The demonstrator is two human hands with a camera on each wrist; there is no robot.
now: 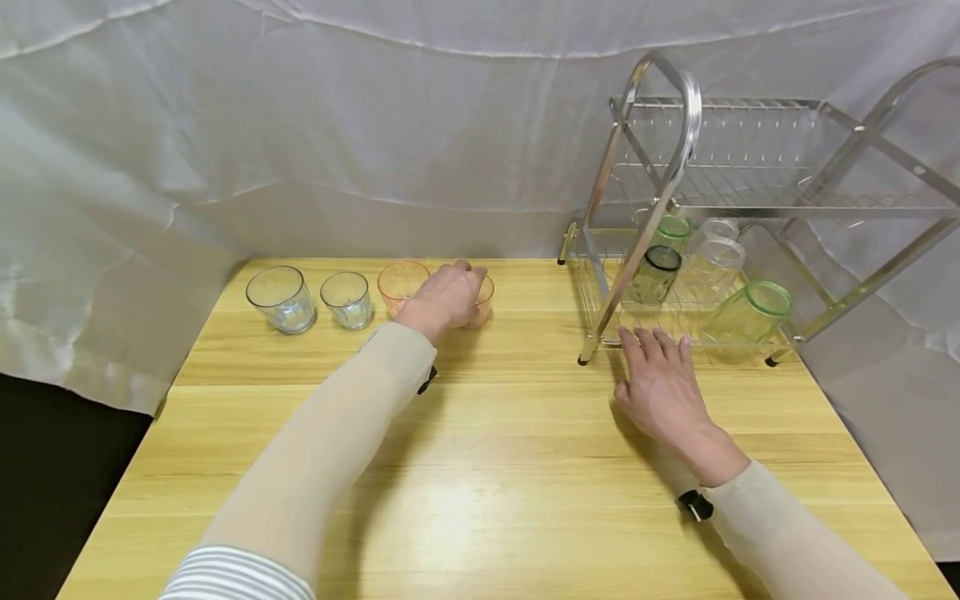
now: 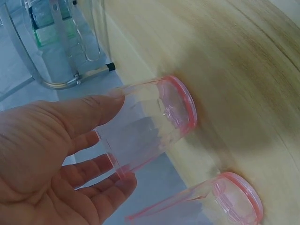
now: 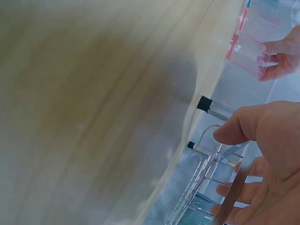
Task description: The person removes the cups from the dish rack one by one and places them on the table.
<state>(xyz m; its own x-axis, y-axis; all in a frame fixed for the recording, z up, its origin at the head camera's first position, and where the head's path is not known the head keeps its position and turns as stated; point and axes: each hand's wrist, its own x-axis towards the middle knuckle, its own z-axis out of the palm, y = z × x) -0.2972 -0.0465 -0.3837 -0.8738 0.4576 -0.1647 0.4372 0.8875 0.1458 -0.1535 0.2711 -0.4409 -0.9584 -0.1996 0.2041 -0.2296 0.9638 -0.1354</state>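
My left hand grips a pink-tinted clear glass near its rim, thumb on one side and fingers on the other. The glass stands upright, its base at the wooden tabletop. Right beside it is a second pink glass, partly hidden by the hand in the head view. My right hand is at the lower front rail of a metal dish rack. Its fingers extend over the rail, loosely spread; whether they press on it, I cannot tell. In the right wrist view, nothing is pinched by the thumb.
Two clear glasses, one larger and one smaller, stand to the left. On the rack's lower tier are a tilted green glass, a dark grey glass, clear glasses and another green one. Grey cloth hangs behind.
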